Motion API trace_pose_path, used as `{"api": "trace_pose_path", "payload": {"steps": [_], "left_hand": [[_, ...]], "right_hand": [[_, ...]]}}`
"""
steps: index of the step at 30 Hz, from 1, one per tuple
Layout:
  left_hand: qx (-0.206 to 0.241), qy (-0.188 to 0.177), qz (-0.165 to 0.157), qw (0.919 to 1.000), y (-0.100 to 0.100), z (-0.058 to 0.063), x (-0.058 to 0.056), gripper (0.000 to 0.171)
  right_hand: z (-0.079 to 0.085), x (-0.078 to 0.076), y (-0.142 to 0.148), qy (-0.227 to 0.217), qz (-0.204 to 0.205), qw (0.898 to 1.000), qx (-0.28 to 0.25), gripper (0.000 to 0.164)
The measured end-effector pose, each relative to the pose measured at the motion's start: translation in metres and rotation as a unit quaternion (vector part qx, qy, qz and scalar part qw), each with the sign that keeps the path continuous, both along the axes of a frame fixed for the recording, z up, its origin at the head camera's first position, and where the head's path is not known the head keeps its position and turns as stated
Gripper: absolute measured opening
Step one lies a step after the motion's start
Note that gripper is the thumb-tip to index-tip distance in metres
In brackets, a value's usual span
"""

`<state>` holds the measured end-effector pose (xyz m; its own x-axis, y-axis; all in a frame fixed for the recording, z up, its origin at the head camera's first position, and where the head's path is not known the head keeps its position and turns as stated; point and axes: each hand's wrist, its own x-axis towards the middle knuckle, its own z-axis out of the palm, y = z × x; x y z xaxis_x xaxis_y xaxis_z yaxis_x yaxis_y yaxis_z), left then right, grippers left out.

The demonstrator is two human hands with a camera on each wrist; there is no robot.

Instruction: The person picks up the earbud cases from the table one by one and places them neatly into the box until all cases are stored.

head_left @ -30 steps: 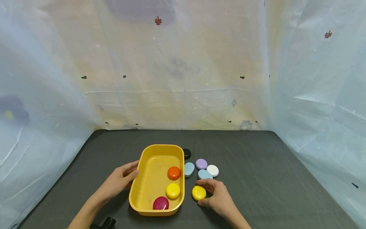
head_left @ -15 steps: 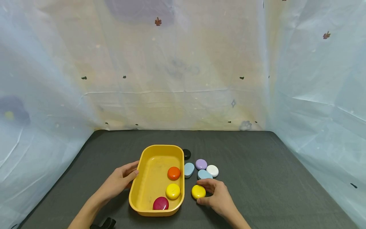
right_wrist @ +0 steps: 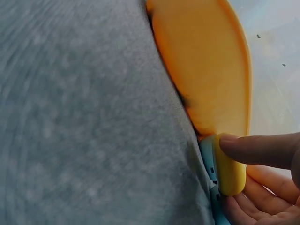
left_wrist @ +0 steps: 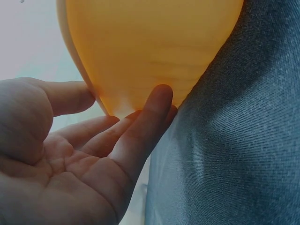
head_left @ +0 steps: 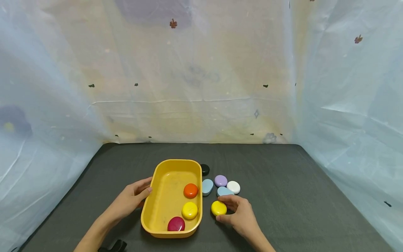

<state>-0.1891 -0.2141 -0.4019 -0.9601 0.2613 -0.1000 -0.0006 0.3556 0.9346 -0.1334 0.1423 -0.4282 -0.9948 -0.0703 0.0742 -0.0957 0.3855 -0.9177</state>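
A deep yellow plastic tray [head_left: 167,171] stands on the dark cloth, holding an orange round piece [head_left: 190,190], a yellow round piece [head_left: 190,210] and a crimson one [head_left: 176,224]. My left hand [head_left: 133,196] rests against the tray's left side; in the left wrist view its thumb touches the rim and its loosely extended fingers touch the outer wall. Right of the tray, my right hand [head_left: 239,213] pinches a second glossy yellow round piece [head_left: 218,208] between thumb and fingers. In the right wrist view this thick yellow piece [right_wrist: 230,171] stands before the light blue pieces.
Beyond my right hand lie two light blue pieces [head_left: 207,187], a lilac piece [head_left: 220,181] and a white piece [head_left: 233,187]. A black piece [head_left: 205,169] is partly hidden by the tray's rim. Patterned translucent sheeting [head_left: 201,80] encloses the table's back and sides.
My right hand and the yellow round piece it pinches have shifted slightly away from me. My left hand and the tray hold their place.
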Motion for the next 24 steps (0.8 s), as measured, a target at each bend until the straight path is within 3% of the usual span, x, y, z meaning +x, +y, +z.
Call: {"api": "trace_pose_path", "payload": {"steps": [8,24], "left_hand": [[-0.005,0.004,-0.002,1.0,-0.0004,0.0003,-0.0002,0.057],[0.003,0.0,-0.004,1.0,-0.0011,-0.0003,-0.0016,0.058]], "right_hand": [[0.003,0.002,-0.0015,0.022,-0.023,0.999,-0.016,0.053],[0.0056,0.0019,-0.0005,-0.004,-0.066,0.997,-0.045,0.051]]}}
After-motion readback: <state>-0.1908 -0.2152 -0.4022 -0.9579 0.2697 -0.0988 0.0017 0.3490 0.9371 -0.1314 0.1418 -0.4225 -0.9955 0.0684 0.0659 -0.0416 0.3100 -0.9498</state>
